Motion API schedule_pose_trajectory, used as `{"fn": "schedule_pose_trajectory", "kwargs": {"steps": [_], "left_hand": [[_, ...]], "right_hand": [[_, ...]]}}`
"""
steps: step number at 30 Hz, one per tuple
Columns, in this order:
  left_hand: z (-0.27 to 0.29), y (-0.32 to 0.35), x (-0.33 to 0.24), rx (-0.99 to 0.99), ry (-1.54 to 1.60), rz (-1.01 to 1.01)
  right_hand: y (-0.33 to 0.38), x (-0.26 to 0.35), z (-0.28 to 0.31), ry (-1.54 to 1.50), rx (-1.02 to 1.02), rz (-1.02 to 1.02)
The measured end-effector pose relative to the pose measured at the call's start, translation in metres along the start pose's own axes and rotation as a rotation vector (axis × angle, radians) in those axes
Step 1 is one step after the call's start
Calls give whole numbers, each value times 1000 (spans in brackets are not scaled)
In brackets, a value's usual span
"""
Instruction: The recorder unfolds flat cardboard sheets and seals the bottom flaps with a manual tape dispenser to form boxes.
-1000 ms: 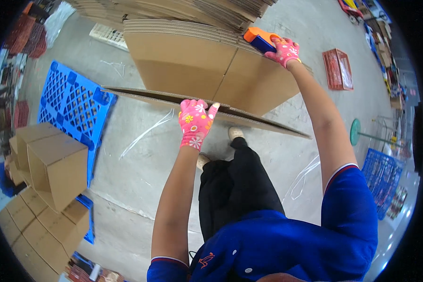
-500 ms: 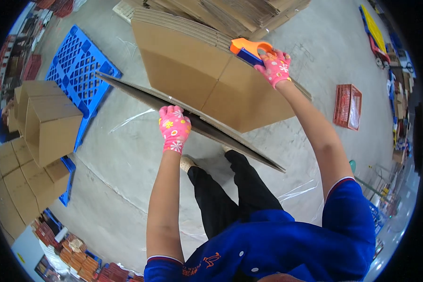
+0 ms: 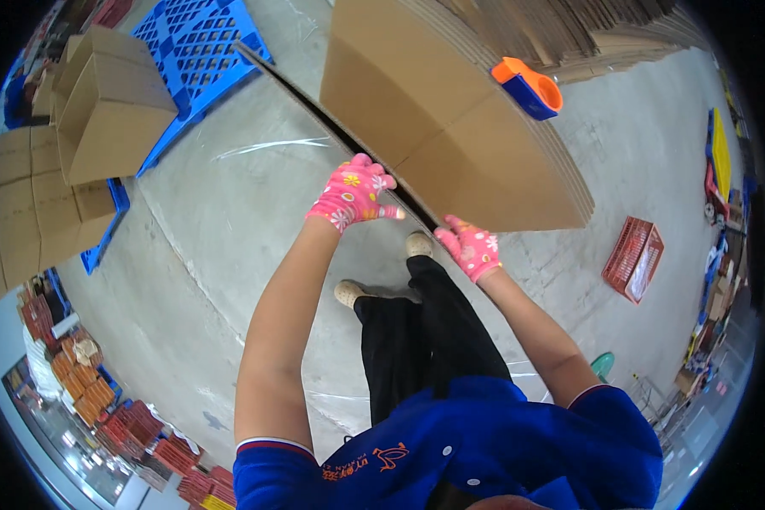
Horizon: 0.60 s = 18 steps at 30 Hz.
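Both hands wear pink flowered gloves. My left hand (image 3: 353, 194) grips the edge of a flat brown carton (image 3: 302, 100), which I see edge-on as a thin line running up to the left. At the carton's near end, my right hand (image 3: 470, 246) has its fingers on the lower corner. Behind it a tall stack of flattened cartons (image 3: 459, 153) lies at a slant. An orange and blue tape dispenser (image 3: 529, 87) rests on top of that stack, away from both hands.
A blue plastic pallet (image 3: 202, 51) lies at the upper left beside made-up brown boxes (image 3: 102, 110), with more boxes (image 3: 17, 212) along the left. A red crate (image 3: 633, 259) sits on the concrete at right. Clear film strips (image 3: 268, 146) lie on the floor.
My right hand has let go of the tape dispenser, which now rests on the stack, and has come down to the flat carton's near end. The carton has swung steeper, toward the upper left.
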<state>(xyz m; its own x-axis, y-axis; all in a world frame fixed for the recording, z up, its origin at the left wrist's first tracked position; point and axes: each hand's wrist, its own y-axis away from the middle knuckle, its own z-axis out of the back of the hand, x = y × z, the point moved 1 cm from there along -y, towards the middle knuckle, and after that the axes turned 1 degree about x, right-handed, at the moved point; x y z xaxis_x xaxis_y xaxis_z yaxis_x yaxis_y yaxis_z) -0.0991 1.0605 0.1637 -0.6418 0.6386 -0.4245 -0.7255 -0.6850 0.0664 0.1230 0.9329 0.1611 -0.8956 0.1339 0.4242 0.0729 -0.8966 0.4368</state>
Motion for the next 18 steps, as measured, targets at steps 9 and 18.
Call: {"fn": "schedule_pose_trajectory", "kwargs": {"steps": [9, 18], "left_hand": [[-39, 121, 17, 35, -114, 235], [-56, 328, -73, -42, -24, 499]], "right_hand": [[-23, 22, 14, 264, 8, -93], [-115, 85, 32, 242, -103, -80]]}}
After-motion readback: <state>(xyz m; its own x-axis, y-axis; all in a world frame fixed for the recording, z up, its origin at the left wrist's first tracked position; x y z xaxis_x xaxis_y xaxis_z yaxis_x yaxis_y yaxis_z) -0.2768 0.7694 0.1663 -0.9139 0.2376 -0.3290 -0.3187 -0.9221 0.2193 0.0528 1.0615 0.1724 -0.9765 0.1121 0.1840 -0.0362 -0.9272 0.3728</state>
